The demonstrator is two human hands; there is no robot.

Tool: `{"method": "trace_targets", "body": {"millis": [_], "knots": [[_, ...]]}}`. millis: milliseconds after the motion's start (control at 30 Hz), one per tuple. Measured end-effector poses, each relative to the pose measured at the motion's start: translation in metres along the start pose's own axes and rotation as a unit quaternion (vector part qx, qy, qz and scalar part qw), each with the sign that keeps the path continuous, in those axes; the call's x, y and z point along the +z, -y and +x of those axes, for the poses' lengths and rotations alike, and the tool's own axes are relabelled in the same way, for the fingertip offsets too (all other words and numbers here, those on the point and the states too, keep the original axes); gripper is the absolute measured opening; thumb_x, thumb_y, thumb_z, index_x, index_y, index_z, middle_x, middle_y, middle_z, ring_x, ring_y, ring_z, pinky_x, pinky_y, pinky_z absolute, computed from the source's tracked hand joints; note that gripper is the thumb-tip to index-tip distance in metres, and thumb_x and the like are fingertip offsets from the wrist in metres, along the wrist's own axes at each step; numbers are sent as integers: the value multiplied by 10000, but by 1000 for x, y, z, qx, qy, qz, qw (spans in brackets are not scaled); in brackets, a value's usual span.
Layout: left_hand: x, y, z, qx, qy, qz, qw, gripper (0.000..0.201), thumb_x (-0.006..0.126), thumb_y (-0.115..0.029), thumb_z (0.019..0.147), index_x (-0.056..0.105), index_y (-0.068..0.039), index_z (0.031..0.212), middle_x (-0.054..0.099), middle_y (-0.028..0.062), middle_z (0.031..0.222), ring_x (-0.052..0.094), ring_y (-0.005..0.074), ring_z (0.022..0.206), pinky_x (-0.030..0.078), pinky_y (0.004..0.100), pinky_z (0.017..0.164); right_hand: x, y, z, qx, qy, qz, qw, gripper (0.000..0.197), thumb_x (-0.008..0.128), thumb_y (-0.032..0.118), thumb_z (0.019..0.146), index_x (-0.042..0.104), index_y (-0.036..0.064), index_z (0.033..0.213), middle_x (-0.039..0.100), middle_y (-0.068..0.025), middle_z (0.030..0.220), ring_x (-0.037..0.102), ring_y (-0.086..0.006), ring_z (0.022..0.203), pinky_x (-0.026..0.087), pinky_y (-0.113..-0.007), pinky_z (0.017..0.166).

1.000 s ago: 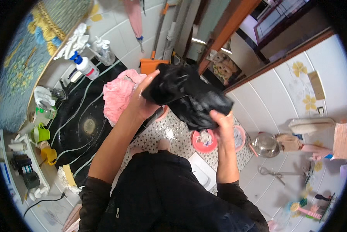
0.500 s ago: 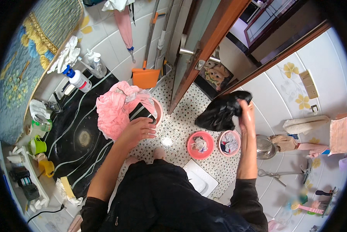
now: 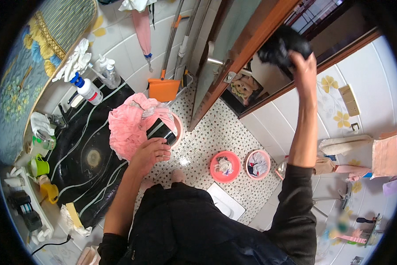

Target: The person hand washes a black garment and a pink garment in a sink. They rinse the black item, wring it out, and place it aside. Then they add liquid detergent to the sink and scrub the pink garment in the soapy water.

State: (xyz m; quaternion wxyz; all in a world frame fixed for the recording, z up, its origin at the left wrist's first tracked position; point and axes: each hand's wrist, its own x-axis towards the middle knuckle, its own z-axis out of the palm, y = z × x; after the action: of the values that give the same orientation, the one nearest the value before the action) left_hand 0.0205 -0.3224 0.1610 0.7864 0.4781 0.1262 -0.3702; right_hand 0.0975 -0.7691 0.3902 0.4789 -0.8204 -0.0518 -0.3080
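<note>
My right hand [image 3: 305, 67] is raised high toward the doorway and is closed on a black garment [image 3: 281, 45], bunched up above my fingers. My left hand [image 3: 150, 152] is low, fingers spread, reaching into a pink basin [image 3: 178, 128] that stands on the edge of the black counter. Its fingertips touch a dark striped cloth [image 3: 161, 130] lying among pink clothes [image 3: 127, 126] piled in the basin. My own dark clothing fills the lower middle of the view.
A black marble sink counter [image 3: 77, 150] with bottles, cups and soap runs along the left. Two small pink bowls [image 3: 225, 166] with laundry sit on the speckled floor. An orange dustpan [image 3: 163, 88] and mop handles lean by the wooden door [image 3: 242, 53].
My right hand has lifted the black garment from waist height up to the doorway. My left hand has let go of it and dropped to the pink basin.
</note>
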Motion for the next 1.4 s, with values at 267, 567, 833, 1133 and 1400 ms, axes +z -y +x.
{"method": "trace_targets", "body": {"millis": [267,567,833,1133,1400], "knots": [[-14,7,-14,8,-10,-7,1000,298,616,-191,966,576,9,1183,684,146,1011,688,227,877,590,371,798,65,-85,-149,60,102,-95,988,383,695,-76,759,542,10,1100,578,-75,1030,580,-185,986,462,-299,914],[-23,8,-12,-5,4,-13,1000,286,599,-181,981,565,9,1192,683,145,1013,694,232,881,594,379,803,92,-111,-174,-66,44,-319,945,617,796,124,794,455,-108,1253,481,-289,1290,521,-465,1158,459,-442,984],[-41,12,-21,-1,-11,-40,999,267,597,-159,984,565,1,1196,685,147,1020,697,234,888,597,376,798,82,-103,-183,165,-32,25,985,469,651,265,982,489,49,1366,536,-94,1295,485,-188,1231,399,-363,1043],[-45,8,-32,-9,-19,-26,999,315,618,-159,966,556,10,1225,666,137,1039,681,229,919,572,345,814,65,-131,-161,227,-162,142,950,554,510,533,1016,488,104,1366,588,-45,1243,539,-141,1042,416,-300,905],[-62,1,-54,30,-18,-37,999,208,609,-154,989,601,-27,1154,678,129,1035,688,218,910,587,355,817,86,-120,-126,221,-148,102,959,653,489,521,1028,445,-3,1416,505,-116,1369,477,-217,1248,341,-341,1100]]}}
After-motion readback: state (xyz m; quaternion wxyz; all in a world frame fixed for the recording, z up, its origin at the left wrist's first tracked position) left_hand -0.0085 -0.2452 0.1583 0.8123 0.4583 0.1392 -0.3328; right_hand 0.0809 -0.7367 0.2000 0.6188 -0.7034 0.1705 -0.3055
